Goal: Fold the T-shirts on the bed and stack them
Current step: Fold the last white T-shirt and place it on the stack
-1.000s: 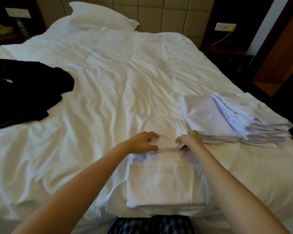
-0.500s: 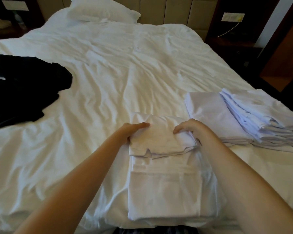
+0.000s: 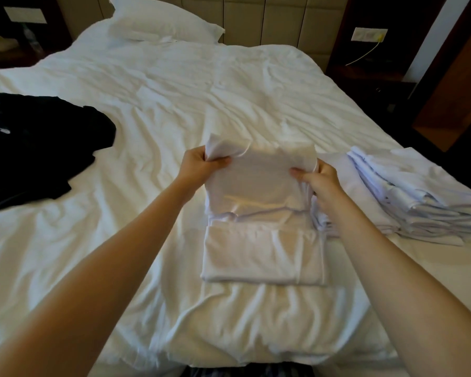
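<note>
A white T-shirt (image 3: pixel 259 186) lies partly folded in front of me on the white bed (image 3: pixel 152 110). Its far part is raised off the sheet, while the near folded part (image 3: pixel 261 254) rests flat. My left hand (image 3: pixel 199 164) grips the raised left corner. My right hand (image 3: pixel 314 176) pinches the raised right edge. To the right sits a stack of folded white T-shirts (image 3: pixel 408 197), its left edge just behind my right wrist.
A heap of black clothing (image 3: pixel 36 142) lies at the bed's left side. A white pillow (image 3: pixel 161 20) rests against the padded headboard. Dark nightstands stand at both far corners, and the bed's right edge drops off beside the stack.
Both hands have taken the shirt's far folded end and lifted it up off the bed; earlier it lay flat under my fingers.
</note>
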Tool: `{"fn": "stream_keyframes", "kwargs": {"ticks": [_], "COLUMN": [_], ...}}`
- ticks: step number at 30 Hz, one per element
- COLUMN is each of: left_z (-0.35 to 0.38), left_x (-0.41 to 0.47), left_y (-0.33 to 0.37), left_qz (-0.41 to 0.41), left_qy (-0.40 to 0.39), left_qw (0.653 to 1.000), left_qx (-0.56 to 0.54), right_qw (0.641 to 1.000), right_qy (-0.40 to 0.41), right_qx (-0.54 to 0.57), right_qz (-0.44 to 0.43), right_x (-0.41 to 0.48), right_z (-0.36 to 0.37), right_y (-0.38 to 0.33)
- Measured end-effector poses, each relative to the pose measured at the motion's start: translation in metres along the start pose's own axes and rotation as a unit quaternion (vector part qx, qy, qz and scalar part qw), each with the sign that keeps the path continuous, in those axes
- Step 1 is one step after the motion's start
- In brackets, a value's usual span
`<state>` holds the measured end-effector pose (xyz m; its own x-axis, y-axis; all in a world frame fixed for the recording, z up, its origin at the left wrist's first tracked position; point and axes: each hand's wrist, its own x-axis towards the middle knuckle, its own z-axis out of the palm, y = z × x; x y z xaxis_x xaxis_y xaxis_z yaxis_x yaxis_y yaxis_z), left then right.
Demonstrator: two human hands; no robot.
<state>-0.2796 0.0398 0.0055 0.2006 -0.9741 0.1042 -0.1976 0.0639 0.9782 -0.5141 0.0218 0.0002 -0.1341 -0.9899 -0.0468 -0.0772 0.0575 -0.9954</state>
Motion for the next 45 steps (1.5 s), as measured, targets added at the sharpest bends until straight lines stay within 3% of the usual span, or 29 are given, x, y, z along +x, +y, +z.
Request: {"fn": "stream_keyframes", "kwargs": {"ticks": [5, 7, 9, 12, 17, 21, 23, 28, 33, 36, 37, 39, 42, 45], "left_z": [-0.011, -0.014, -0.014, -0.015, -0.016, -0.012, -0.011, -0.009, -0.003, 0.006, 0.011, 0.028, 0.065, 0.078], "left_x": [-0.045, -0.063, -0.080, -0.099, -0.108, -0.111, -0.110, -0.111, -0.110, -0.113, -0.114, -0.116, -0.117, -0.114], "left_y": [-0.029, -0.046, -0.062, -0.076, -0.072, -0.066, -0.064, -0.059, -0.060, -0.037, -0.028, -0.017, -0.021, -0.062], "left_qz": [0.090, 0.185, 0.270, 0.244, 0.185, 0.092, 0.053, 0.040, 0.016, -0.006, 0.017, 0.097, 0.129, 0.053], "left_qy": [-0.059, -0.105, -0.176, -0.251, -0.252, -0.195, -0.176, -0.216, -0.223, -0.132, -0.087, -0.019, -0.060, -0.150], "left_qw": [0.988, 0.954, 0.896, 0.857, 0.877, 0.949, 0.968, 0.946, 0.930, 0.897, 0.879, 0.883, 0.898, 0.856], "left_qx": [0.115, 0.213, 0.307, 0.378, 0.364, 0.229, 0.172, 0.239, 0.291, 0.422, 0.468, 0.460, 0.417, 0.492], "right_qw": [0.997, 0.981, 0.940, 0.901, 0.951, 0.968, 0.968, 0.985, 0.945, 0.924, 0.913, 0.892, 0.879, 0.827], "right_qy": [-0.007, 0.000, -0.032, -0.035, 0.072, 0.010, 0.010, 0.042, 0.060, 0.092, 0.113, 0.134, 0.018, -0.123], "right_qx": [-0.069, -0.174, -0.304, -0.399, -0.298, -0.171, -0.131, -0.112, -0.305, -0.365, -0.392, -0.419, -0.437, -0.532], "right_qz": [-0.036, -0.088, -0.152, -0.168, -0.033, 0.185, 0.215, 0.125, 0.105, 0.066, 0.022, -0.101, -0.190, -0.134], "right_x": [-0.039, -0.053, -0.064, -0.072, -0.085, -0.083, -0.083, -0.094, -0.114, -0.111, -0.109, -0.106, -0.100, -0.095], "right_z": [-0.027, -0.037, -0.045, -0.060, -0.049, -0.028, -0.027, -0.029, -0.026, -0.019, -0.015, -0.002, 0.024, 0.028], "right_y": [0.033, 0.053, 0.070, 0.084, 0.068, 0.057, 0.060, 0.063, 0.076, 0.067, 0.062, 0.051, 0.046, 0.083]}}
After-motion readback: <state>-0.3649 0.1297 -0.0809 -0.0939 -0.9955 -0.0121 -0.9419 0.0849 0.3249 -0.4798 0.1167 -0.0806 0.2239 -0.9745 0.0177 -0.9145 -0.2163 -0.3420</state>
